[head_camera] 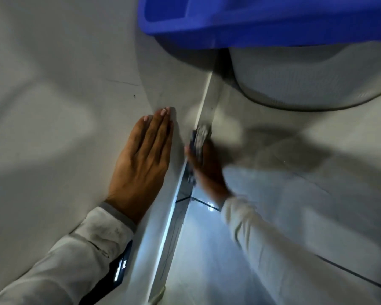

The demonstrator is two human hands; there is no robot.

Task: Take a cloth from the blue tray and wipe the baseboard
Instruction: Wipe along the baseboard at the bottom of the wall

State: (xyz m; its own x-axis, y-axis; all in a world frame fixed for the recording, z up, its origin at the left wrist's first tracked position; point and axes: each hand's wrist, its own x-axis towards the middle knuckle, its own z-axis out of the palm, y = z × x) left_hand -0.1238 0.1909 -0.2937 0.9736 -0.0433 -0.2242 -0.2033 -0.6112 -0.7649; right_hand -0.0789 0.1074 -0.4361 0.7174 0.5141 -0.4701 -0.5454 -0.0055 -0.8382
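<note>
My right hand (207, 168) is blurred with motion and presses a grey and blue cloth (199, 137) against the white baseboard (209, 100), which runs from the upper middle down to the bottom centre. My left hand (141, 164) lies flat on the white wall (53, 106), fingers together, holding nothing. The blue tray (262, 20) fills the top of the view, resting on a white rounded object; its inside is hidden from here.
A white rounded fixture (317, 84) stands under the tray at the upper right, close to the baseboard. Glossy pale floor tiles (218, 249) with dark grout lines spread to the right. A dark watch (120, 269) shows at my left sleeve.
</note>
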